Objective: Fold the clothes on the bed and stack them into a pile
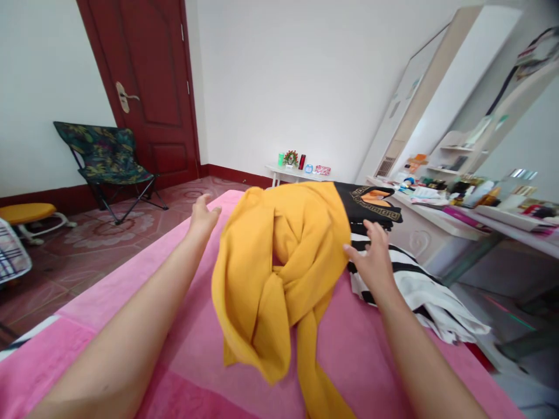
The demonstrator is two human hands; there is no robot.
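A yellow garment (279,250) with a tied knot and a long hanging strip lies bunched on the pink bedspread (345,343). My left hand (204,215) is raised to the left of it, apart from the cloth, fingers loosely spread. On the other side my right hand (373,250) has its fingers apart, the thumb tip close to the garment's right edge; whether it touches I cannot tell. Behind and below that hand lie a folded black garment (371,203) with gold trim and a white garment (419,279) with black stripes.
A camouflage folding chair (109,154) and a yellow-topped stool (28,212) stand on the left floor near the red door (144,75). A small white table (288,170) with ornaments is beyond the bed. Along the right is a cluttered dressing table (441,215).
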